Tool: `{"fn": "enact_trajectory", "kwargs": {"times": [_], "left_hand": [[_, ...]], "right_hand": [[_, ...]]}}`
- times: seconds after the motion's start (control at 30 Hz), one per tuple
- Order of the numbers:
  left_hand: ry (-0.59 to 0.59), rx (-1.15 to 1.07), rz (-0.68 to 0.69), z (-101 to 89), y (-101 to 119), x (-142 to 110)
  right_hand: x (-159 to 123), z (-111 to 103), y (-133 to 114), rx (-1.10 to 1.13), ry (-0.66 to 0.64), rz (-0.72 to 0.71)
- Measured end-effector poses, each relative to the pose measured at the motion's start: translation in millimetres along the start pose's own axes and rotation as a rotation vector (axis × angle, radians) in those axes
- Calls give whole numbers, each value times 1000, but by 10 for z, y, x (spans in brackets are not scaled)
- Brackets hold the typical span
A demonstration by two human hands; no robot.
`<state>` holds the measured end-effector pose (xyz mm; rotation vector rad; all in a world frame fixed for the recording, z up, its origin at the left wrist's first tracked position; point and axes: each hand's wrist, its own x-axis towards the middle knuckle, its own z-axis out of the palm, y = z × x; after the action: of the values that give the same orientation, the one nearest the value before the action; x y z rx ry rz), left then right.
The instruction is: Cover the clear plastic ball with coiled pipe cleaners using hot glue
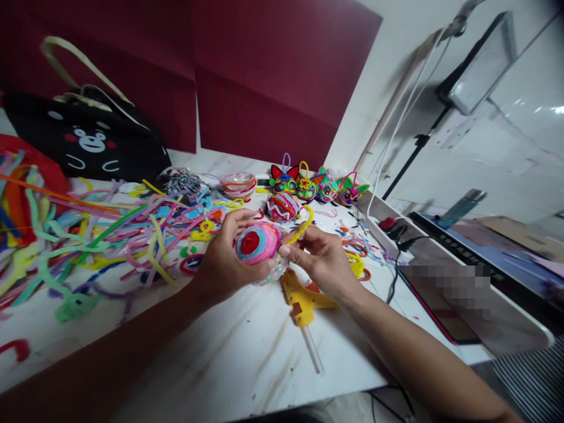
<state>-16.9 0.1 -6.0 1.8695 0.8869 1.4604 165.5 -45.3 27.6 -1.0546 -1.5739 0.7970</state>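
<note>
My left hand (pixel 224 258) is wrapped round a ball (pixel 267 238) covered in coiled pipe cleaner, with a red centre ringed in blue and then pink. Between the thumb and fingers of my right hand (pixel 324 258) is a yellow pipe cleaner (pixel 304 226), its free end curving up. The right fingertips are close against the ball's right side; whether the pipe cleaner is fixed to it I cannot tell. Below the hands a yellow glue gun (pixel 304 299) lies on the table, a clear glue stick (pixel 312 349) poking out toward me.
Loose pipe cleaners (pixel 110 235) in many colours cover the table's left. Behind the hands sit a striped ball (pixel 282 207), a bowl-shaped half (pixel 238 183) and several cat-eared ornaments (pixel 306 187). A black bag (pixel 88 141) stands back left. A phone (pixel 440 305) and cables lie right.
</note>
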Motion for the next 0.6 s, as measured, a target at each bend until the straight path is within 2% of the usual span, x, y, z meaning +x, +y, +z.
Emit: {"fn": "enact_trajectory", "kwargs": {"times": [0.23, 0.33, 0.4, 0.5, 0.6], "left_hand": [[17, 53, 23, -10, 54, -4], [10, 50, 39, -17, 77, -3], [-9, 45, 54, -24, 79, -7], [-40, 46, 80, -33, 64, -16], [-65, 45, 110, -35, 38, -26]], "right_hand": [[-5, 50, -40, -47, 56, -16], [-4, 54, -76, -27, 118, 46], [-3, 56, -83, 75, 136, 132], [-1, 63, -71, 295, 87, 269], [-5, 73, -63, 422, 36, 317]]}}
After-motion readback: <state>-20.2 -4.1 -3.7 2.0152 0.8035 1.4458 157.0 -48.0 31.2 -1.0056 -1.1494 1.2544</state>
